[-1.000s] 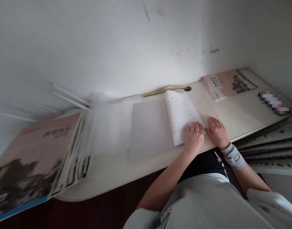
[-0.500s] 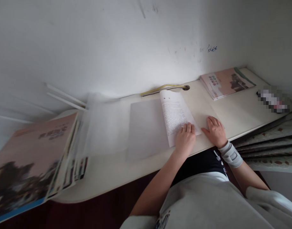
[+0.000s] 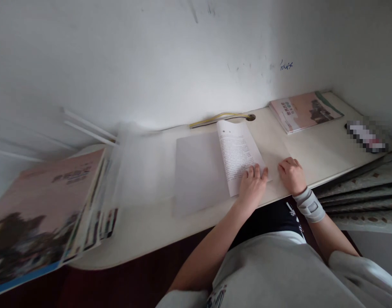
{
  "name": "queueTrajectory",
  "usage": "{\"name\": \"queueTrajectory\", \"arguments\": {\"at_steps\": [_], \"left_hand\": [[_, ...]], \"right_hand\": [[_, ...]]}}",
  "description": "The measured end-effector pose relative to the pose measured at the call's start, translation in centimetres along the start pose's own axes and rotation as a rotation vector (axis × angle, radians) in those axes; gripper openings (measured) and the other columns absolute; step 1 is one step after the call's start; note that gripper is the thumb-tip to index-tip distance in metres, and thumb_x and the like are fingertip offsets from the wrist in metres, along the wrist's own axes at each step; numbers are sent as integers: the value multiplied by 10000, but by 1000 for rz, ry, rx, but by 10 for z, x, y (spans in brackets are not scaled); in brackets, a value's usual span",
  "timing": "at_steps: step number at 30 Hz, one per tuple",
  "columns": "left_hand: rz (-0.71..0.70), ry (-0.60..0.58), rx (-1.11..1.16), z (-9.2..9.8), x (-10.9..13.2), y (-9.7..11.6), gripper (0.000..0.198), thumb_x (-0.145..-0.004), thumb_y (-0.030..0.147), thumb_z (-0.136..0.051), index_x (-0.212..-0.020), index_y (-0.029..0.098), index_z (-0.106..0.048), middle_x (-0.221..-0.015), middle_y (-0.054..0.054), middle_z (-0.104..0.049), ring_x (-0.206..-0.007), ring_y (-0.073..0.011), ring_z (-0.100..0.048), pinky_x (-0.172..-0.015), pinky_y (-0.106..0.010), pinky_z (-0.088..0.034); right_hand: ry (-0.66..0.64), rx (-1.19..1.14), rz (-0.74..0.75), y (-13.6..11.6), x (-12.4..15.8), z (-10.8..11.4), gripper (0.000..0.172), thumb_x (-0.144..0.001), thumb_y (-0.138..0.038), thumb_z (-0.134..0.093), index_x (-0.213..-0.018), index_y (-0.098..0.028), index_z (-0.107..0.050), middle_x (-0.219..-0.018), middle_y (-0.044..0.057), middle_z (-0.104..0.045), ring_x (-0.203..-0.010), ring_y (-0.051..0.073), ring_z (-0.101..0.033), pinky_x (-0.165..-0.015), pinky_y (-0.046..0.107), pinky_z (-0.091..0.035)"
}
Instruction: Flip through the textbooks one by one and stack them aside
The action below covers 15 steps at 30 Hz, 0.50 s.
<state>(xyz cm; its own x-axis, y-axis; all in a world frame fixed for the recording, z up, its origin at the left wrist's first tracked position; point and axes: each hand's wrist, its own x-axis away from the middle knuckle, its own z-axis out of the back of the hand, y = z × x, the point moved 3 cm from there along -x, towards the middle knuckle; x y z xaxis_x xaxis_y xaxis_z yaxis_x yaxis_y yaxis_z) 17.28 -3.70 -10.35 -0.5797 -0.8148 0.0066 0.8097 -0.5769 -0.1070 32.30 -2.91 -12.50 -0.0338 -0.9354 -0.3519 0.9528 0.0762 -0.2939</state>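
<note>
A printed paper [image 3: 236,147] with rows of text lies on the desk at mid-view, its top edge curling up slightly. My left hand [image 3: 254,182] rests on the paper's lower right part, fingers spread and nothing gripped. Under the paper and to its left is a flat greyish sheet [image 3: 197,171]. My right hand [image 3: 292,175] sits on the desk to the right of the paper, apart from it, with the fingers curled in. What those fingers hold, if anything, is hidden. A grey support band [image 3: 311,205] wraps the right wrist.
A long pale desk [image 3: 144,231] runs along a white wall. Stacked books [image 3: 48,205] stand close at the left end. More books [image 3: 306,112] lie at the back right, near a blurred-out object [image 3: 367,136]. A yellow cable [image 3: 219,116] enters a desk hole.
My right hand's fingers have curled in from lying spread. My left hand's fingers have spread apart a little on the paper, and the view has shifted slightly.
</note>
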Motion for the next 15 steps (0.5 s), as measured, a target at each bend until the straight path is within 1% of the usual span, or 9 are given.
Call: {"name": "queueTrajectory", "arguments": {"at_steps": [3, 6, 11, 15], "left_hand": [[-1, -1, -2, -3, 1, -1, 439, -936, 137, -313, -1359, 138, -429, -1368, -237, -456, -1236, -309, -479, -981, -451, -400], [-7, -14, -2, -6, 2, -2, 441, -935, 136, -315, -1360, 141, -429, -1379, -239, -443, -1241, -308, -476, -987, -447, -397], [-26, -27, -23, -6, 4, -5, 445, -940, 141, -296, -1367, 156, -420, -1386, -232, -437, -1243, -305, -475, -988, -442, -396], [-27, -32, -39, -4, 6, -5, 446, -938, 135, -302, -1368, 153, -420, -1385, -228, -440, -1233, -301, -484, -984, -432, -398]], "right_hand": [[-13, -57, -52, 3, -3, 3, 177, -842, -182, -471, -712, -187, -591, -780, 72, -584, -723, 181, -532, -675, 291, -409], [12, -202, -57, 5, -2, 3, 147, -819, -178, -480, -691, -199, -549, -761, 44, -557, -677, 156, -516, -624, 265, -390], [60, -401, -64, 10, 0, 1, 149, -795, -183, -490, -649, -207, -507, -717, 22, -531, -649, 140, -505, -620, 256, -397], [145, -467, -108, 22, -2, 4, 134, -791, -193, -477, -660, -206, -503, -698, 16, -520, -634, 140, -499, -614, 263, -404]]}}
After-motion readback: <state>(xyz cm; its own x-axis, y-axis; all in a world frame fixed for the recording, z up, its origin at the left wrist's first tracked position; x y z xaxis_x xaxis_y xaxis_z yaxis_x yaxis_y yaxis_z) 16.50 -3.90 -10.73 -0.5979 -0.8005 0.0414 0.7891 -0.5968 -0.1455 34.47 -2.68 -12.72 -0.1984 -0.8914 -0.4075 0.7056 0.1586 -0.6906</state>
